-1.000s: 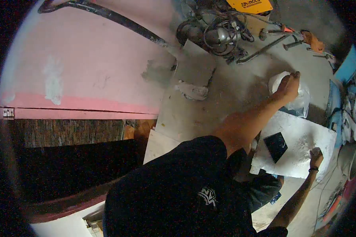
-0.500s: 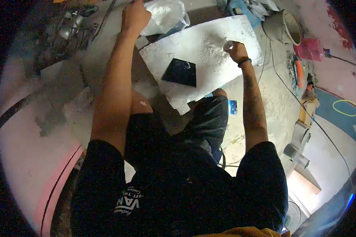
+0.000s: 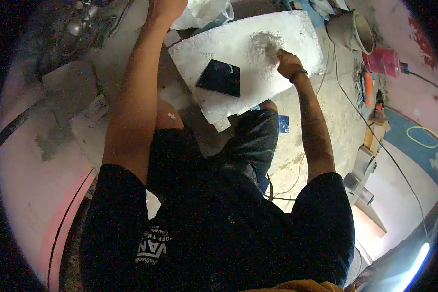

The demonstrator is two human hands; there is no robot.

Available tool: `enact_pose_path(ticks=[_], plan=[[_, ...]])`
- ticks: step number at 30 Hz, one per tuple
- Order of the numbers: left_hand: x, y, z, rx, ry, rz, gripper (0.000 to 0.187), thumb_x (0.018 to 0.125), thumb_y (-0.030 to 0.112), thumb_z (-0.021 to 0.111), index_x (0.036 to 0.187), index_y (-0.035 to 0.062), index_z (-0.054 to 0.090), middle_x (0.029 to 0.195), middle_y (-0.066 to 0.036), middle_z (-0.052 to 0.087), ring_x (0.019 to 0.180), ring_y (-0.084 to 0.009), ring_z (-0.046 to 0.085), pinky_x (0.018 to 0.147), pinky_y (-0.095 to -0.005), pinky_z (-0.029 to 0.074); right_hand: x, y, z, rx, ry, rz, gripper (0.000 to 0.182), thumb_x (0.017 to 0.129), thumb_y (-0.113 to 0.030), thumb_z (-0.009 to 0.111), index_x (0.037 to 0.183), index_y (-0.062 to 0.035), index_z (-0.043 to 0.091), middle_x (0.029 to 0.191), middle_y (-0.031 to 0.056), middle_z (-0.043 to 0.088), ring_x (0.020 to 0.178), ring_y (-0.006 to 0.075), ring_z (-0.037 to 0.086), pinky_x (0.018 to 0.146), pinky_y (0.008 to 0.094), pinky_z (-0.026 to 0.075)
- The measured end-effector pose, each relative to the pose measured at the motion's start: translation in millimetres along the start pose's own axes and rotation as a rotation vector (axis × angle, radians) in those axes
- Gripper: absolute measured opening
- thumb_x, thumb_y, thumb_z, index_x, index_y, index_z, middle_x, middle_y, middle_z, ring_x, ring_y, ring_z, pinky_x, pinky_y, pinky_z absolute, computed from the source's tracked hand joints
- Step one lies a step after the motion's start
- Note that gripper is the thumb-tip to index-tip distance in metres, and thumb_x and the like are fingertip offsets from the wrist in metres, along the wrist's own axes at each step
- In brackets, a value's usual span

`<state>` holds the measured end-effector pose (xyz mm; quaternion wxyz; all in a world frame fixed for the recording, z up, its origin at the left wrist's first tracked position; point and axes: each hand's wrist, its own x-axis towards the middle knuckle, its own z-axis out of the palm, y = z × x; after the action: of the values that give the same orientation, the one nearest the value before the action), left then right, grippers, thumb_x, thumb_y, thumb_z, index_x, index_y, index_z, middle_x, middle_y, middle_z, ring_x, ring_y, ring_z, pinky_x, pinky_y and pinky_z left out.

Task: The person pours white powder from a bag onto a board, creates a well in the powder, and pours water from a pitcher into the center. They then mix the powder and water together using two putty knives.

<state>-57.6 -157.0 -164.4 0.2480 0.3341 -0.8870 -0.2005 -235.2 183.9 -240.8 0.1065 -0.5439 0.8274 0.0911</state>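
In the head view, my right hand [image 3: 289, 64] is closed over the right part of a white slab [image 3: 258, 90], wearing a dark band at the wrist. Something small, greyish and blurred shows at its fingertips; I cannot tell what it is. Loose white powder [image 3: 263, 41] lies on the slab by those fingers. A black flat plate [image 3: 220, 79] with slanted sides rests on the slab's left half. At the top edge, my left hand [image 3: 168, 9] is beside a clear plastic bag [image 3: 204, 14] with white contents; its fingers are cut off by the frame.
A grey bucket [image 3: 350, 31] lies tipped on its side to the right of the slab, near a pink container [image 3: 382, 62]. A thin cable [image 3: 399, 168] runs down the right side. Tangled dark metal parts [image 3: 75, 24] lie at the upper left.
My left hand has gone up, its fingers passing out of view. My right hand remains by the powder, its fingers turned slightly; a darker patch shows there. The whole view has shifted a little.
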Motion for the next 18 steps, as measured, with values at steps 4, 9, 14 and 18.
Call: enact_pose_path(ticks=[4, 9, 14, 18], plan=[[0.6, 4.2, -2.0, -0.011, -0.012, -0.008, 0.043, 0.067, -0.002, 0.047, 0.11, -0.0038, 0.044, 0.093, -0.026, 0.055, 0.088, -0.0396, 0.052, 0.077, -0.0424, 0.042, 8.0, -19.5, -28.1, 0.163, -0.118, 0.283, 0.037, 0.065, -0.005, 0.048, 0.102, -0.0048, 0.05, 0.107, 0.0163, 0.053, 0.085, 0.0338, 0.056, 0.074, 0.0388, 0.048], [-1.0, 0.7, -8.4, 0.016, -0.053, -0.039, 0.044, 0.069, -0.002, 0.046, 0.113, -0.0044, 0.043, 0.096, -0.027, 0.054, 0.09, -0.039, 0.052, 0.079, -0.0413, 0.042, 8.4, -12.9, -13.8, 0.071, -0.045, 0.105, 0.038, 0.065, -0.004, 0.046, 0.103, -0.0037, 0.051, 0.1, 0.0196, 0.055, 0.086, 0.0338, 0.056, 0.076, 0.0388, 0.047], [-1.5, 10.9, -14.4, 0.038, -0.088, -0.084, 0.042, 0.071, -0.001, 0.045, 0.114, -0.0046, 0.043, 0.097, -0.026, 0.054, 0.092, -0.0385, 0.052, 0.08, -0.0407, 0.042, 4.6, -2.1, -24.4, 0.207, 0.213, 0.21, 0.023, 0.071, -0.017, 0.055, 0.09, -0.004, 0.053, 0.092, 0.0184, 0.058, 0.083, 0.0342, 0.057, 0.072, 0.0396, 0.047], [-2.8, 14.7, -16.5, 0.067, -0.124, -0.121, 0.043, 0.073, -0.001, 0.043, 0.116, -0.004, 0.041, 0.102, -0.026, 0.052, 0.097, -0.0374, 0.05, 0.084, -0.0394, 0.04, 11.8, 3.7, -35.5, 0.218, 0.162, 0.33, 0.021, 0.072, -0.024, 0.061, 0.083, -0.0077, 0.057, 0.076, 0.0171, 0.06, 0.073, 0.035, 0.057, 0.061, 0.0406, 0.046]])
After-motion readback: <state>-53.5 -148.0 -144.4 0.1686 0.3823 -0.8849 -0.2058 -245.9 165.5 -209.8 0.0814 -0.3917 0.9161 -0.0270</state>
